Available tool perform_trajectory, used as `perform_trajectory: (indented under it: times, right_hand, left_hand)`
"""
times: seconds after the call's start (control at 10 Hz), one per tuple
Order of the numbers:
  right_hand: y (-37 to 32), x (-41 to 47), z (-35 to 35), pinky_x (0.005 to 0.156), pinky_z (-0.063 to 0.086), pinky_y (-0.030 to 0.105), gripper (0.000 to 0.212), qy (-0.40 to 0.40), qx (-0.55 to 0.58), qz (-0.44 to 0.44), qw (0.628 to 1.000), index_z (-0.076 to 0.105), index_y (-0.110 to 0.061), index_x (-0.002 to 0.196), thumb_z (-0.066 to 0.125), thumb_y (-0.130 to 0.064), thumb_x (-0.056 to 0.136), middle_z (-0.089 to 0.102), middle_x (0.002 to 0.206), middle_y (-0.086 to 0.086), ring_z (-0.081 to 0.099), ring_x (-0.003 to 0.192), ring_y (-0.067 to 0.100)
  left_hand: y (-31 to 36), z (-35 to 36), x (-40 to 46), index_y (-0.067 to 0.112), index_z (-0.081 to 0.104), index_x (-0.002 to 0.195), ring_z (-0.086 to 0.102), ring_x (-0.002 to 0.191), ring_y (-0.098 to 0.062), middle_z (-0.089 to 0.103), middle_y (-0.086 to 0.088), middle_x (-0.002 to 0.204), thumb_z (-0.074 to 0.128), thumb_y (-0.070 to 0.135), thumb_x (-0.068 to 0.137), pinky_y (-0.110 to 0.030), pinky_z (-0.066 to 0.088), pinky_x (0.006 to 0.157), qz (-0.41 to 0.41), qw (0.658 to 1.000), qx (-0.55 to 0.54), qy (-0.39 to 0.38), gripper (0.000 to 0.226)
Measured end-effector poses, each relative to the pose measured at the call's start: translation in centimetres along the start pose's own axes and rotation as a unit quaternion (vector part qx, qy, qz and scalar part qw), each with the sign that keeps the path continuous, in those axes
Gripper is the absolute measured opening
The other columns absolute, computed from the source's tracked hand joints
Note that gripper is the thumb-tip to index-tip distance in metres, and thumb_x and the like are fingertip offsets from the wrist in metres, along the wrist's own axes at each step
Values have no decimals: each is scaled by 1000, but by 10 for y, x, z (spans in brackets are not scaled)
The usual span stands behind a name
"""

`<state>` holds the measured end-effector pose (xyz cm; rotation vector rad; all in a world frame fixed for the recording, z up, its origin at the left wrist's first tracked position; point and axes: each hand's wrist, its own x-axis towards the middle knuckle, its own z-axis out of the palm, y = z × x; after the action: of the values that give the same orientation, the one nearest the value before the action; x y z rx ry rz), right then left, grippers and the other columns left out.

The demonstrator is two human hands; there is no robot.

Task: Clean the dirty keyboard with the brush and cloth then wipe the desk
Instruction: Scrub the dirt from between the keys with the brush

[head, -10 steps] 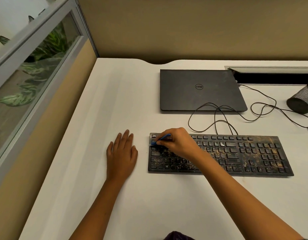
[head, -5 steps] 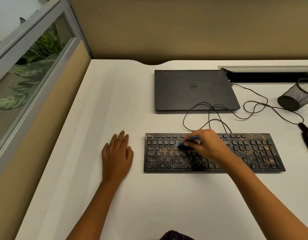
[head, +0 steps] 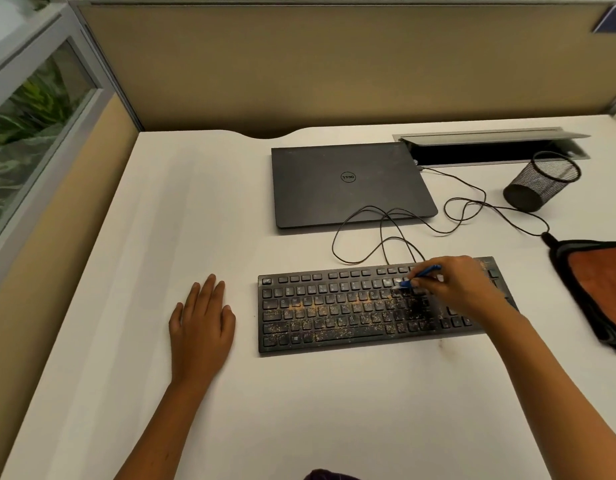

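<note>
At 3 o'clock on the dusty black keyboard, the right hand pinches the small blue brush, having swept rightward from 9 o'clock; crumbs remain. Left hand stays flat, fingers released, on the white counter.

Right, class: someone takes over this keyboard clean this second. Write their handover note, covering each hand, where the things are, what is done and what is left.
Left hand: flat on the desk, left of the keyboard, holding nothing.
Right hand: pinches the blue brush, bristles on the upper rows towards the keyboard's right.
Cloth: lies at the desk's right edge, untouched.
Done: brushing begun; the upper key rows look cleaner.
Left: crumbs cover the middle and lower rows; finish brushing, wipe the keyboard with the cloth, then wipe the desk.
</note>
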<state>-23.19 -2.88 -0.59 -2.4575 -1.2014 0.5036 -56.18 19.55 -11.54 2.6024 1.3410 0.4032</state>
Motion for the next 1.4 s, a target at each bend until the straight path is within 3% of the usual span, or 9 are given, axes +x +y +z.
perform_trajectory:
  times: [0.1, 0.3, 0.5, 0.6, 0.8, 1.0, 1.2, 1.3, 1.4]
  right_hand:
    - [12, -3, -5, 78, 50, 30, 13, 16, 8, 13, 1000, 74, -20, 96, 67, -20, 85, 72, 100, 2, 60, 87, 15]
    - [30, -9, -7, 70, 44, 23, 13, 46, 8, 31, 998, 73, -20, 98, 66, -21, 86, 71, 94, -1, 58, 82, 12]
    - [32, -13, 2, 66, 53, 33, 16, 90, -8, 57, 994, 72, -12, 90, 59, -21, 90, 71, 81, 7, 62, 72, 19]
    - [32, -16, 5, 63, 54, 40, 20, 66, -5, 80, 995, 69, -10, 81, 56, -21, 91, 69, 76, 10, 61, 66, 21]
    - [24, -19, 4, 60, 52, 37, 23, 151, 17, 72, 986, 69, -3, 90, 54, -21, 93, 67, 75, 14, 60, 65, 24]
    - [23, -21, 10, 51, 40, 28, 26, 84, -3, 81, 993, 68, -6, 88, 51, -24, 95, 65, 70, 9, 55, 60, 17]
    - [21, -21, 8, 54, 48, 34, 25, 154, 10, 71, 985, 69, -4, 89, 52, -22, 94, 65, 70, 11, 57, 60, 21]
    - [19, -22, 12, 48, 40, 28, 26, 124, -2, 78, 989, 68, -4, 85, 52, -22, 94, 61, 62, 8, 55, 56, 18]
    - [18, -25, 10, 52, 41, 29, 25, 95, 4, 94, 991, 67, -4, 85, 51, -21, 94, 64, 66, 9, 55, 58, 19]
  left_hand:
    - [1, 0, 0, 12, 55, 137, 38, 140, -27, 44, -5, 151, 28, 34, 94, -53, 32, 107, -1, 1000, -2, 2, 56]
    - [1, -1, -1, 11, 55, 137, 39, 140, -27, 45, -6, 151, 27, 35, 94, -53, 32, 107, 0, 1000, 0, 2, 57]
    - [1, -1, 0, 12, 55, 137, 39, 140, -28, 44, -5, 151, 27, 36, 94, -54, 31, 107, -2, 1000, 0, 0, 57]
    - [1, -1, 0, 12, 55, 137, 39, 140, -28, 44, -5, 151, 26, 36, 94, -54, 32, 107, -1, 1000, 2, -2, 58]
    - [2, -1, 0, 12, 56, 137, 39, 140, -28, 45, -6, 151, 26, 36, 94, -54, 32, 106, -2, 1000, -1, -1, 58]
    - [1, -2, 0, 11, 56, 137, 41, 139, -29, 45, -7, 150, 26, 36, 94, -55, 32, 106, -1, 1000, 0, -2, 58]
    - [2, -2, 0, 12, 55, 137, 40, 139, -29, 44, -6, 151, 25, 37, 94, -54, 31, 107, -3, 1000, -1, -3, 58]
    - [2, -2, 0, 12, 55, 137, 40, 139, -29, 45, -6, 150, 25, 37, 94, -54, 32, 107, -2, 1000, -2, -4, 59]
    - [2, -2, 0, 11, 56, 137, 40, 139, -29, 45, -6, 150, 26, 37, 94, -54, 32, 107, -3, 1000, -4, -3, 58]
